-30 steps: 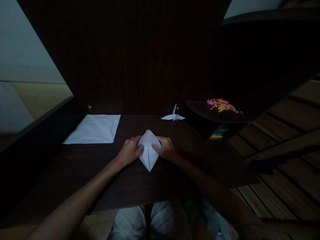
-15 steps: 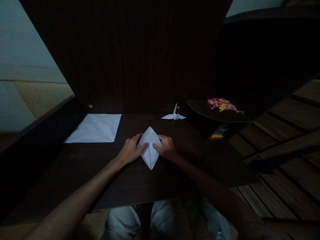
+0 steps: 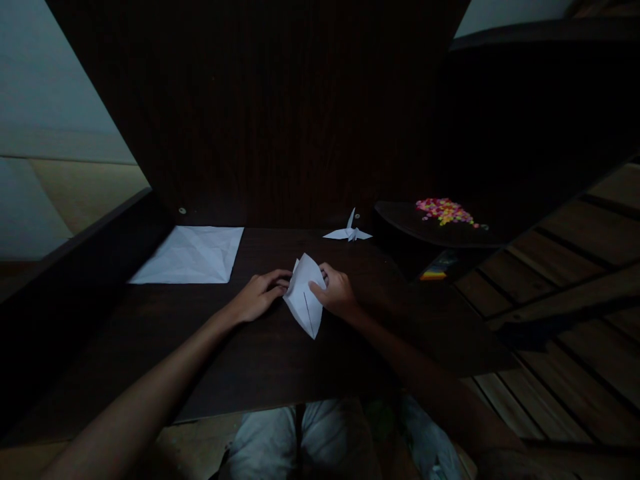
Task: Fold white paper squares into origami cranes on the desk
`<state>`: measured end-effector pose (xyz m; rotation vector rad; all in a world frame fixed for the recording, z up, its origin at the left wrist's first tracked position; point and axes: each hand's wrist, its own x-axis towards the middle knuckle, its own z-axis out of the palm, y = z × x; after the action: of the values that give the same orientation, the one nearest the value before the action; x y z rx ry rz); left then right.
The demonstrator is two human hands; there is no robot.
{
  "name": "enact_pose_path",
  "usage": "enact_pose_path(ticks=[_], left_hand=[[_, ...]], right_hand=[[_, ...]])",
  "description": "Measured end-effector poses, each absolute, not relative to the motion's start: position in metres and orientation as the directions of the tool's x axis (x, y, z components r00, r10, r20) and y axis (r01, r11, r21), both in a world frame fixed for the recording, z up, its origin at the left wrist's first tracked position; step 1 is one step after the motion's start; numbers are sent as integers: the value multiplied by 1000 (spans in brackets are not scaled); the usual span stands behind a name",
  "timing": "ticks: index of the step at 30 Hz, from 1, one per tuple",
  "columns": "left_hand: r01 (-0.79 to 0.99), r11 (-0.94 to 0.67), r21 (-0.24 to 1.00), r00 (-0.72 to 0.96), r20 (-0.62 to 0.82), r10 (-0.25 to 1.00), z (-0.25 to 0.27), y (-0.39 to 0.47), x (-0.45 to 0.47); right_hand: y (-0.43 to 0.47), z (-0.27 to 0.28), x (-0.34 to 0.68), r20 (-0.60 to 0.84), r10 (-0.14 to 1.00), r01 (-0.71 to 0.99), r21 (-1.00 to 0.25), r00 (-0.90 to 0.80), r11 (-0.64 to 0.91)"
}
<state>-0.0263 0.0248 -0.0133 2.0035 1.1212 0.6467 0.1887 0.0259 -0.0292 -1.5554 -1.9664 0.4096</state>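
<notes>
A folded white paper (image 3: 305,297), diamond-shaped with a slit up its lower half, is held tilted above the dark desk. My right hand (image 3: 337,292) pinches its right edge, thumb on the front and fingers behind. At the left edge, the curled fingers and thumb of my left hand (image 3: 260,295) close on the paper, their tips partly hidden by it. A small flap shows behind the upper left edge. Beyond my hands stands a finished white paper crane (image 3: 350,232).
A creased white sheet (image 3: 195,257) lies flat at the back left. On a low curved shelf (image 3: 400,223) at right sits a pile of colourful small pieces (image 3: 447,211). An upright dark panel (image 3: 260,120) closes off the back, and a raised side board (image 3: 75,250) borders the left.
My left thumb has come off the paper's front and the hand has shifted to its left edge. The paper has turned and tilted slightly, with my right hand still gripping it.
</notes>
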Motion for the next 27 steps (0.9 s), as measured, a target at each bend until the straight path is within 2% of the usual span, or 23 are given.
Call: enact_pose_path(ticks=[6, 11, 15, 21, 27], left_hand=[[430, -424, 797, 576, 118, 809, -20, 22, -22], [461, -517, 721, 594, 182, 784, -23, 19, -17], [442, -547, 711, 604, 215, 767, -25, 19, -18], [361, -495, 790, 605, 206, 769, -29, 20, -17], [425, -485, 764, 540, 216, 813, -33, 19, -13]], right_hand=[[24, -30, 189, 245, 955, 834, -481, -169, 271], [24, -30, 189, 209, 960, 835, -481, -188, 268], [24, -30, 188, 209, 965, 848, -472, -158, 241], [23, -31, 188, 234, 962, 821, -516, -140, 245], [24, -32, 187, 247, 962, 762, -599, -115, 245]])
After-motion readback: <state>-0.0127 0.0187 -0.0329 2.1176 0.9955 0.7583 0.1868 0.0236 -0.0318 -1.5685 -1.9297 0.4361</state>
